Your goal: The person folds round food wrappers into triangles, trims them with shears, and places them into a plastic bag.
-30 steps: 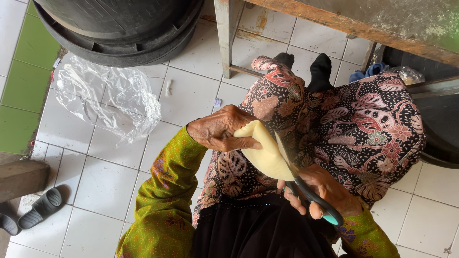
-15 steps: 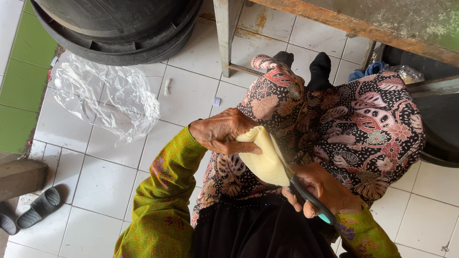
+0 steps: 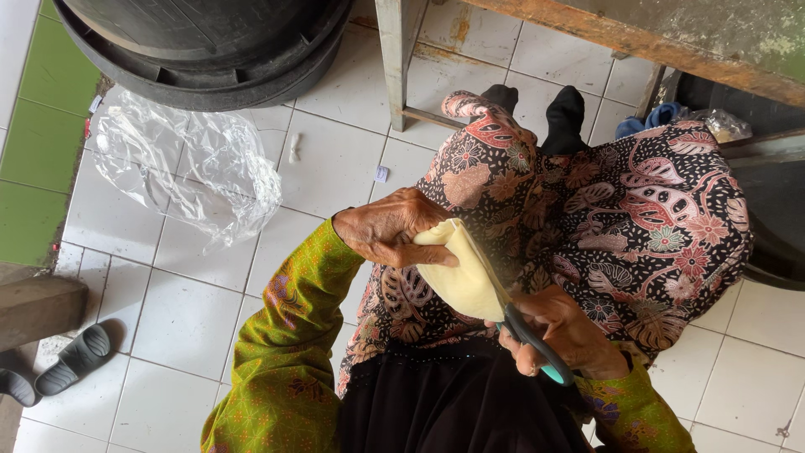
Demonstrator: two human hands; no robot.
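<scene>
**Peeling in the lap, knife a bit further along**

So the left hand [image 3: 392,231] has its grip wrapped around the top end of a pale yellow, smooth peeled chunk of fruit or root [image 3: 463,273], fingers closed tight on it. The right hand [image 3: 560,335] is clamped on a teal-handled knife [image 3: 537,352], with the blade running up along the right edge of the yellow chunk. That chunk sits above the person's lap, over a dark floral-patterned batik cloth [image 3: 620,226].

Compared with a second ago, not much has moved: the yellow chunk looks turned a touch and the left fingers sit a little further over its top, while the knife is in nearly the same spot along the edge. My read is that it's a slow, steady cut rather than a new stroke. Can't make out any peel coming off.

Around the chunk: to its left on the white tiled floor [image 3: 193,302] lies a crumpled clear plastic bag [image 3: 189,164]. Up and left of it is a big black round tub [image 3: 210,42]. Above it is a wooden counter leg [image 3: 392,59], with the counter's worn edge running off to the right. Far down-left there's a dark grey slipper [image 3: 75,356]. Green tiles [image 3: 38,126] run along the left side.
</scene>
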